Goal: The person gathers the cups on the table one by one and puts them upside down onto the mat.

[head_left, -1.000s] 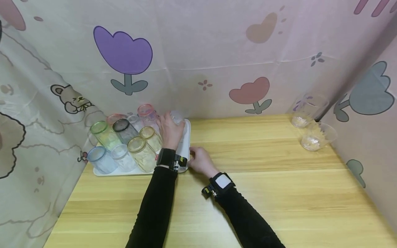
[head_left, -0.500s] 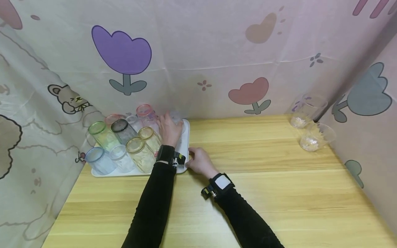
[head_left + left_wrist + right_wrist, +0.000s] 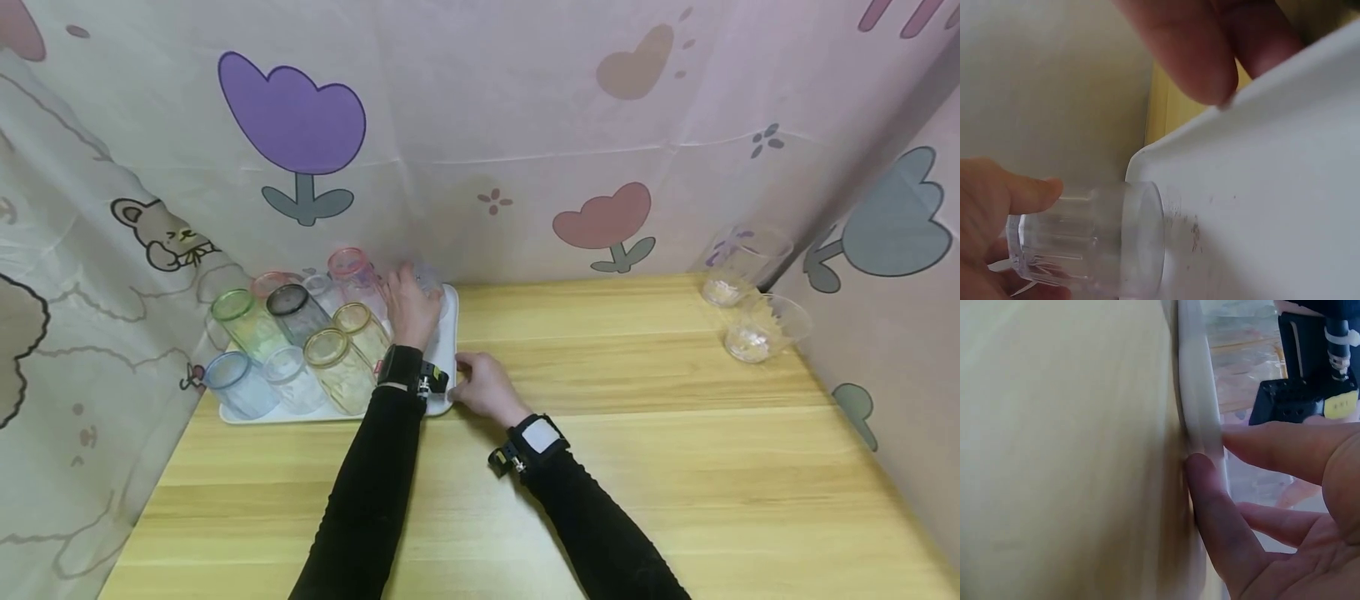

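Note:
A white tray [image 3: 447, 333] bears several tumblers, some tinted. At its back right corner my left hand [image 3: 414, 308] grips a clear glass [image 3: 429, 279], which is partly hidden behind the fingers in the head view. The left wrist view shows the thumb and fingers round the narrower end of this clear glass [image 3: 1085, 244], its wider end down at the tray surface [image 3: 1260, 187]. My right hand [image 3: 491, 390] pinches the tray's right rim. In the right wrist view, the fingertips [image 3: 1207, 472] press against the outside of the tray rim [image 3: 1197, 375].
Yellow-rimmed glasses [image 3: 327, 350], a grey glass [image 3: 288, 302], a green one [image 3: 234, 306], a blue one [image 3: 228, 371] and pink ones [image 3: 348, 263] crowd the tray. Two clear cups [image 3: 753, 337] stand at the table's far right. A patterned curtain [image 3: 465, 125] hangs behind the wooden table [image 3: 600, 350].
Both hands stay nearly in place. Slightly less of the clear glass shows beyond my left hand than a second ago. The head view has shifted a little.

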Demonstrator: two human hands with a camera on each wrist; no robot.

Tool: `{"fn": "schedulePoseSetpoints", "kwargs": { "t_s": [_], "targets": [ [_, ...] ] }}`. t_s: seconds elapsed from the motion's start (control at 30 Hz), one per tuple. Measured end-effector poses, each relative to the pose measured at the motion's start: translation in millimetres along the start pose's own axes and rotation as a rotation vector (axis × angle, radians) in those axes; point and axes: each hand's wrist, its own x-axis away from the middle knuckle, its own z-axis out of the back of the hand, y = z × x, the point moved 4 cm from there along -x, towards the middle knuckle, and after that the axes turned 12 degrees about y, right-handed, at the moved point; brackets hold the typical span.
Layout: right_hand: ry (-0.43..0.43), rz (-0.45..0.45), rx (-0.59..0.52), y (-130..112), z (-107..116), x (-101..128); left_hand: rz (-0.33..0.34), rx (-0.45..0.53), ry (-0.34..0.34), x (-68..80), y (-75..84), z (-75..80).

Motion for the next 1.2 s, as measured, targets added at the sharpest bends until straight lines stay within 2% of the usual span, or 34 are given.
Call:
{"fn": "schedulePoseSetpoints", "kwargs": {
  "t_s": [0.17, 0.27, 0.47, 0.63, 0.73, 0.8, 0.97, 1.07, 1.2],
  "targets": [
    [-0.026, -0.022, -0.012, 0.4, 4.3, 0.9, 0.003, -0.015, 0.014, 5.8, 3.2, 5.5],
    [-0.010, -0.038, -0.017, 1.0, 10.4, -0.2, -0.010, 0.021, 0.041, 11.7, 10.5, 12.3],
    [0.093, -0.045, -0.052, -2.4, 36.3, -3.5, -0.040, 0.095, 0.055, 24.9, 28.3, 25.9],
    [0.175, -0.005, -0.111, -5.5, 62.5, -5.6, -0.018, 0.123, -0.007, 40.4, 32.6, 29.8],
    [0.266, 0.032, -0.155, -6.4, 79.2, -5.6, -0.003, 0.114, -0.085, 51.9, 31.5, 29.0],
    [0.358, 0.061, -0.172, -7.3, 91.3, -4.6, 0.003, 0.094, -0.135, 59.5, 29.8, 28.2],
    [0.594, 0.132, -0.208, -7.9, 124.6, 1.2, 0.019, -0.019, -0.239, 75.8, 23.9, 26.1],
    [0.708, 0.131, -0.231, -2.9, 144.8, 5.6, 0.038, -0.070, -0.297, 84.1, 21.4, 25.7],
    [0.839, 0.078, -0.280, 11.7, 167.5, 10.8, 0.065, -0.095, -0.353, 94.4, 19.0, 27.2]
  ]
}}
